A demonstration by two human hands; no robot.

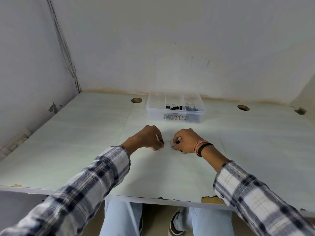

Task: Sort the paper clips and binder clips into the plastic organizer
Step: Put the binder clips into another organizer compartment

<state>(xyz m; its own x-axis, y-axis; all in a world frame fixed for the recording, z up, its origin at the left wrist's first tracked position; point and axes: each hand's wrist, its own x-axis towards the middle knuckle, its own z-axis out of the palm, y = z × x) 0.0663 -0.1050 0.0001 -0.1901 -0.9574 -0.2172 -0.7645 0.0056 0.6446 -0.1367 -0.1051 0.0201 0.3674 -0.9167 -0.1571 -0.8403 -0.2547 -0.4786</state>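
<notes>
my left hand (pixel 150 138) pinches a black clip (pixel 161 141) | my right hand (pixel 185 140) pinches another clip (pixel 177 142) | organizer (pixel 175 116) straight ahead, beyond both hands, long axis crosswise, right slightly nearer | middle bin holds black clips

Pale worn desk (pixel 68 150) in corner; stained white walls (pixel 187 40); chipped front edge.

Plaid sleeves (pixel 95 183) — pale jeans (pixel 122 218), wristbands (pixel 202 147)
</notes>
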